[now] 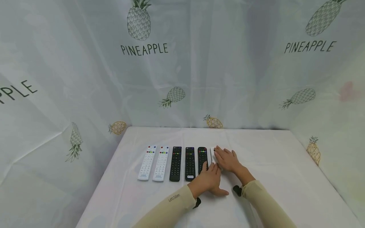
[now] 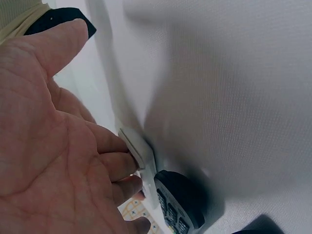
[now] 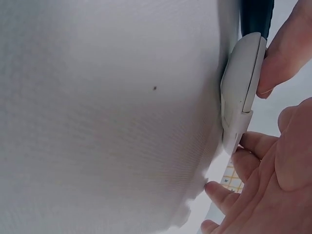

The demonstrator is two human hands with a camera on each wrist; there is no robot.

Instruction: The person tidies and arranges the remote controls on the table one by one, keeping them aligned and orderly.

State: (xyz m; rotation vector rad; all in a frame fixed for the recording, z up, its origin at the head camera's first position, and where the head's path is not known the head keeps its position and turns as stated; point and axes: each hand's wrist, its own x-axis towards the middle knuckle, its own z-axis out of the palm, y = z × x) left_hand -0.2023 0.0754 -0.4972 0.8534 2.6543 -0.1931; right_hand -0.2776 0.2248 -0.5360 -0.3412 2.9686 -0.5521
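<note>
A white remote control [image 1: 212, 154] lies at the right end of a row of remotes, mostly covered by both hands. My left hand [image 1: 210, 179] touches its near end with extended fingers, the thumb spread away. My right hand [image 1: 228, 161] rests its fingers on the far part of the same remote. In the right wrist view, fingertips meet the edge of the white remote [image 3: 242, 80], which lies flat on the cloth. Just left of it is a black remote with a rounded end [image 1: 202, 154], its lower part hidden behind the left hand.
Farther left in the row lie two black remotes, one with a white label [image 1: 190, 163] and one plain [image 1: 175, 163], then two white remotes [image 1: 161, 163] [image 1: 147, 163]. A white cloth [image 1: 262, 152] covers the table. A pineapple-print curtain [image 1: 222, 69] hangs behind and at the sides.
</note>
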